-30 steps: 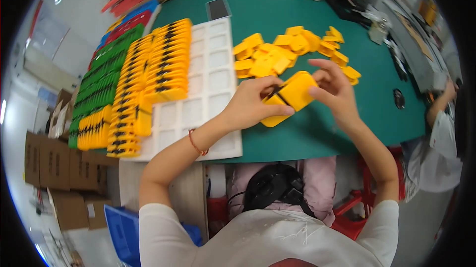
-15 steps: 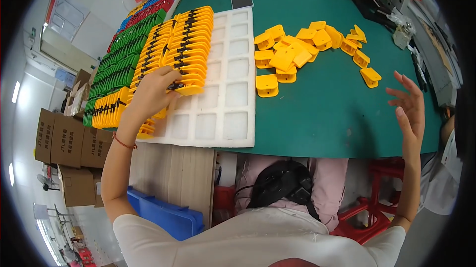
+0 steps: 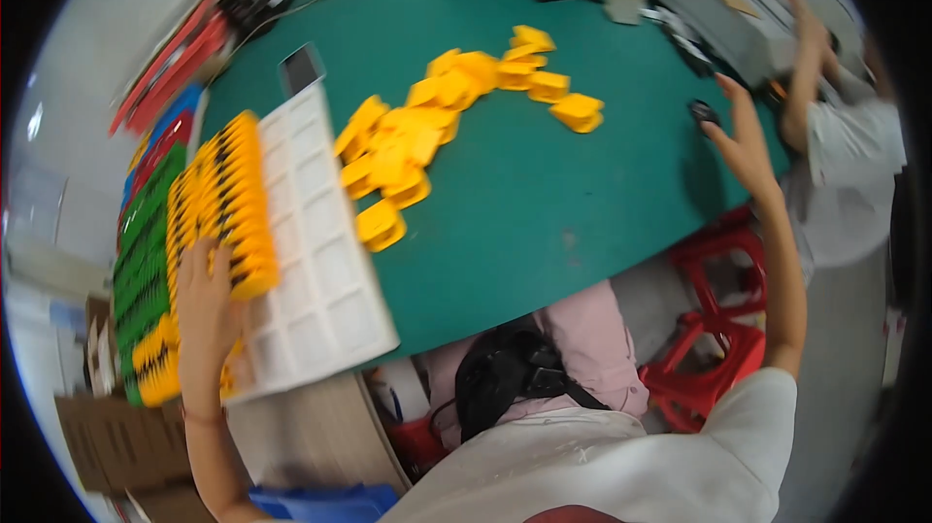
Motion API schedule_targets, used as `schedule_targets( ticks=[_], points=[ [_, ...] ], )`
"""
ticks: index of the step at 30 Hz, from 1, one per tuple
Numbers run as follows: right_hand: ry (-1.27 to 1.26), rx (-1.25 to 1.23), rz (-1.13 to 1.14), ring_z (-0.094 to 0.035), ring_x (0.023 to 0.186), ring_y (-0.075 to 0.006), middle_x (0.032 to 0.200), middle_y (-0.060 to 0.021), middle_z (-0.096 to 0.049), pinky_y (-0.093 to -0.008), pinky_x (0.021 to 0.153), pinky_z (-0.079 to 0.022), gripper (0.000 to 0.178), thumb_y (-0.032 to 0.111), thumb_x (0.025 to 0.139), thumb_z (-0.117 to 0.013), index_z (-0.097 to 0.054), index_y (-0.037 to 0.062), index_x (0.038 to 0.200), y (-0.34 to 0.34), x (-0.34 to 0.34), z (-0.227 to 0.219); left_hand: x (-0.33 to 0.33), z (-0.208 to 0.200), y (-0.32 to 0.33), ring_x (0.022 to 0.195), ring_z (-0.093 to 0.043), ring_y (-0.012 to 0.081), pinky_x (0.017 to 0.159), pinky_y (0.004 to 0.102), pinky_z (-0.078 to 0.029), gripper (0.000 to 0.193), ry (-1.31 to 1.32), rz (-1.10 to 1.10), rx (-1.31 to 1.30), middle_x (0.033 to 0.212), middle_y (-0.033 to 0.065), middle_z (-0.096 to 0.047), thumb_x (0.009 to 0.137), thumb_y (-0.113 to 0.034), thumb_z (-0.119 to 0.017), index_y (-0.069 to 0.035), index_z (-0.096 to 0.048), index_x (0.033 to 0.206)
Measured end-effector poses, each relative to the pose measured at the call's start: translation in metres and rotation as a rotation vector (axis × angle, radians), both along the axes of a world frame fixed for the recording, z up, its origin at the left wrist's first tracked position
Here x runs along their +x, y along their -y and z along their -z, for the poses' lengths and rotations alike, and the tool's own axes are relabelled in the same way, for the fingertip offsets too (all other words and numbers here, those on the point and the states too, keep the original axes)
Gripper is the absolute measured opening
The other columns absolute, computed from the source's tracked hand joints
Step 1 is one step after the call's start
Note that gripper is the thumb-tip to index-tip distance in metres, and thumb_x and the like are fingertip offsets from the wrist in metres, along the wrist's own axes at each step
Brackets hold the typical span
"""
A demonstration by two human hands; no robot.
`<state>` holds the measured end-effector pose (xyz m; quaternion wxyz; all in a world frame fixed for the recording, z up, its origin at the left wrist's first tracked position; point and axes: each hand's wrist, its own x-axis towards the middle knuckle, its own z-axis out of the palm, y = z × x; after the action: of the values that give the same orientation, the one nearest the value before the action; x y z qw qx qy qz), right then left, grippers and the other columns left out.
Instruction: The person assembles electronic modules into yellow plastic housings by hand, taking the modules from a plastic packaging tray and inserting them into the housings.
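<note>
My left hand (image 3: 206, 300) lies over the near end of a row of yellow clips (image 3: 233, 198) with black middles, its fingers stretched onto them. These clips stand packed on a white tray (image 3: 335, 261) with square pockets. Over the right side of the table, my right hand (image 3: 749, 149) has its thumb and fingers apart. A small black object (image 3: 703, 115) shows by its thumb tip; whether they touch I cannot tell. Loose yellow plastic clip pieces (image 3: 408, 139) are heaped mid-table, trailing to the far right.
Green clips (image 3: 146, 251) fill rows left of the yellow ones, with red and blue rows beyond. A phone (image 3: 302, 68) lies behind the tray on the green table (image 3: 524, 202). Red stools (image 3: 714, 358) stand below the right edge, where another person's arm (image 3: 801, 86) shows.
The whole view has swung, shifting table and tray leftward. My left fingers, earlier bent around a clip at the row's end, now stretch over the row. The black object now shows by my right thumb.
</note>
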<state>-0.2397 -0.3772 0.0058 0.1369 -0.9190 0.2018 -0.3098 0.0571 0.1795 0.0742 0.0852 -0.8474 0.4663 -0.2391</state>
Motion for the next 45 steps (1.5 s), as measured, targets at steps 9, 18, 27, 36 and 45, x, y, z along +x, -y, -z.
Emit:
schedule_targets(
  ticks=[9,18,27,36,45],
  points=[
    [-0.165,0.134,0.506,-0.046,0.114,-0.0398,0.126,-0.0250,-0.047,-0.0478,0.094,-0.037,0.090,0.032,0.070,-0.076,-0.027,-0.0009,0.138,0.056,0.000,0.061,-0.066,-0.001,0.116,0.091,-0.057,0.0287,0.076,0.0377,-0.046,0.030,-0.187,0.633,-0.085,0.101,0.0116,-0.058,0.067,-0.010,-0.072,-0.002,-0.060,0.093],
    [0.134,0.122,-0.439,-0.050,0.112,-0.0285,0.120,-0.0130,-0.052,-0.0365,0.091,-0.043,0.076,0.016,0.072,-0.076,-0.035,0.0089,0.135,-0.121,0.102,-0.002,-0.064,0.059,0.168,0.101,-0.058,0.0260,0.085,0.0359,-0.049,0.031,-1.675,0.476,-0.470,0.115,0.0144,-0.055,0.091,-0.017,-0.054,-0.001,-0.047,0.117],
    [0.063,0.148,-0.956,-0.051,0.103,-0.0318,0.117,-0.0139,-0.052,-0.0384,0.087,-0.045,0.076,0.017,0.066,-0.079,-0.040,0.0047,0.130,-0.204,0.165,0.008,-0.042,0.083,0.174,0.109,-0.055,0.0240,0.091,0.0386,-0.048,0.050,-2.274,0.336,-1.068,0.124,0.0152,-0.049,0.099,-0.039,-0.031,0.000,-0.036,0.130],
    [0.151,0.043,-1.030,-0.054,0.107,-0.0325,0.122,-0.0168,-0.051,-0.0379,0.087,-0.048,0.049,0.011,0.070,-0.075,-0.053,0.0023,0.113,-0.194,0.168,0.028,-0.042,0.080,0.171,0.107,-0.054,0.0220,0.091,0.0390,-0.048,0.031,-2.243,0.229,-1.156,0.119,0.0131,-0.048,0.096,-0.015,-0.044,0.001,-0.043,0.122],
    [0.232,0.045,-0.964,-0.053,0.107,-0.0335,0.120,-0.0159,-0.053,-0.0394,0.088,-0.047,0.048,0.005,0.068,-0.073,-0.054,0.0019,0.112,-0.192,0.166,0.029,-0.045,0.078,0.168,0.109,-0.054,0.0248,0.093,0.0399,-0.049,0.036,-2.142,0.262,-1.149,0.122,0.0152,-0.047,0.093,-0.006,-0.040,0.002,-0.039,0.128]
  ],
)
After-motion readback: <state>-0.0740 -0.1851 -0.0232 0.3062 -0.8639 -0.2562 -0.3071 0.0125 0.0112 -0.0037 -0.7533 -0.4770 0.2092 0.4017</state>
